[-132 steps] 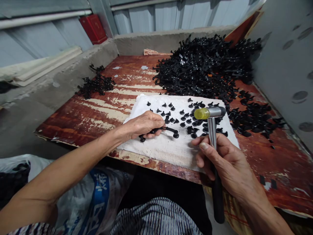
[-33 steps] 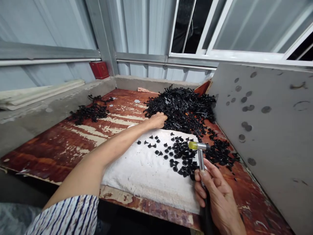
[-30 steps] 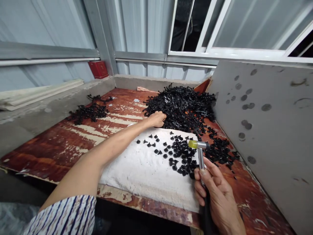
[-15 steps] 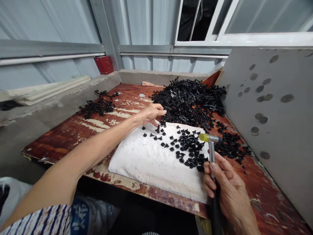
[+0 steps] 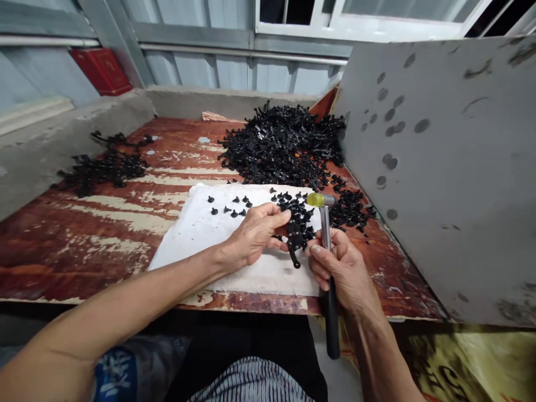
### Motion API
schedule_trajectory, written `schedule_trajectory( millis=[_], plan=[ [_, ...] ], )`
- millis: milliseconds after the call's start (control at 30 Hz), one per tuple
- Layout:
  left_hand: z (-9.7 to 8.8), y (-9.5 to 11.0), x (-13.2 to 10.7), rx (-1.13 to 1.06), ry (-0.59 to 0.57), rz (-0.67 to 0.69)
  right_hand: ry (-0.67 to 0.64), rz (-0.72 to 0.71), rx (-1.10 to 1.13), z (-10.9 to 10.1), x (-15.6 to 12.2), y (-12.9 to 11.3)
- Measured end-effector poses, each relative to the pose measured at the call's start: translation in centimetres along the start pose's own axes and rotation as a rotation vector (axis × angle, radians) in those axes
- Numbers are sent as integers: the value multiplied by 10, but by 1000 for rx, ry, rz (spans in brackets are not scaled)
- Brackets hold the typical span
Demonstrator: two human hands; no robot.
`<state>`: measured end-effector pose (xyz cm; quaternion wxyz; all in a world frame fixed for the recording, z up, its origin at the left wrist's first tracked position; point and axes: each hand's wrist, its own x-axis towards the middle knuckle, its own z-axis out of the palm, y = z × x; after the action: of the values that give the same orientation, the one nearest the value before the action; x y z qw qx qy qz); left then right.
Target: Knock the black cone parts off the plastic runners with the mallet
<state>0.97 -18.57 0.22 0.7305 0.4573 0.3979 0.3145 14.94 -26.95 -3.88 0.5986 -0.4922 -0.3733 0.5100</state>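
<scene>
My left hand (image 5: 260, 230) pinches a black plastic part (image 5: 295, 241) with a narrow arm that ends in a small ring. It is held over the right side of a folded white cloth (image 5: 184, 234). A small mallet (image 5: 325, 223), with a yellow face, metal shaft and black handle, is upright in my right hand (image 5: 341, 265). The right fingertips are close to the black part; whether they touch it I cannot tell. Small black disc-shaped pieces with stems (image 5: 234, 213) are scattered on the cloth, clustered behind the held part and partly hidden by it.
Behind the cloth rises a big heap of black parts (image 5: 285, 145), spilling right along a grey panel (image 5: 419, 184). A smaller pile (image 5: 104, 167) lies at the left of the worn red-brown table (image 5: 84, 240). A red box (image 5: 101, 71) stands by the wall.
My left hand has come from the heap's edge toward me and the right, bringing black parts close to the mallet. My right hand still grips the mallet. The view has tilted downward and turned right.
</scene>
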Motion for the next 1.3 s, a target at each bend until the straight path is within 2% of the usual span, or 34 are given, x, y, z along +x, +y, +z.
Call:
schedule_trajectory(
  millis=[233, 433, 633, 700, 800, 900, 967, 1033, 1100, 1200, 1300],
  plan=[
    [2, -7, -5, -69, 20, 34, -2, -18, 26, -1, 1, 4],
    [3, -10, -13, -98, 4, -27, 59, -48, 70, 0, 1, 5],
    [-10, -14, -26, -5, -20, -138, 61, -47, 95, 0, 0, 5],
    [-15, -10, -28, 163, -47, -120, 62, -45, 98, 0, 0, 5],
    [-17, 3, -29, 648, -112, 69, 64, -44, 98, -1, 1, 5],
    [-11, 13, -28, 1088, -166, 253, 67, -45, 91, -1, 1, 5],
    [-3, 14, -27, 1212, -248, 287, 64, -45, 87, -1, 1, 5],
    [4, 9, -25, 1208, -346, 290, 54, -45, 84, -1, 0, 5],
    [5, 1, -24, 1097, -378, 237, 40, -42, 75, -1, 0, 5],
    [-5, -7, -27, 887, -344, 104, 49, -34, 51, 0, 0, 4],
    [-30, -5, -34, 766, -241, 61, 71, -27, 41, 2, 0, 2]
  ],
)
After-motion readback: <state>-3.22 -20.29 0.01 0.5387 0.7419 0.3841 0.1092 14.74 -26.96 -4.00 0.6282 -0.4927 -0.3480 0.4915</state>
